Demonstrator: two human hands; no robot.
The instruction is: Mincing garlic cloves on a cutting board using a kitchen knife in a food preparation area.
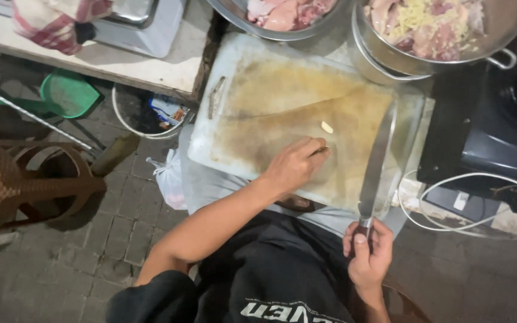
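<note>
Head view looks straight down on a stained white cutting board (282, 101) laid across a grey surface. On the board the left hand (294, 164) rests near the front edge, fingers curled and pinched on a small pale piece that barely shows at the fingertips; what the piece is cannot be told. A second small pale piece, a garlic clove (327, 127) by its look, lies loose on the board just beyond that hand, not touching it. The right hand (367, 254) is wrapped tight around the handle of a long knife (377, 157), held just off the near edge of the board. Its blade runs away from the person over the right side of the board, flat side up, with the tip near a metal pot.

Beyond the board stand a metal bowl (234, 12) of raw chicken pieces and the metal pot (498, 36), which holds chicken with chopped pale bits on top. A white cable (450, 179) loops at the right. Below the table at the left sit a white bucket (121, 116) and a green dustpan (70, 93) on a brick floor.
</note>
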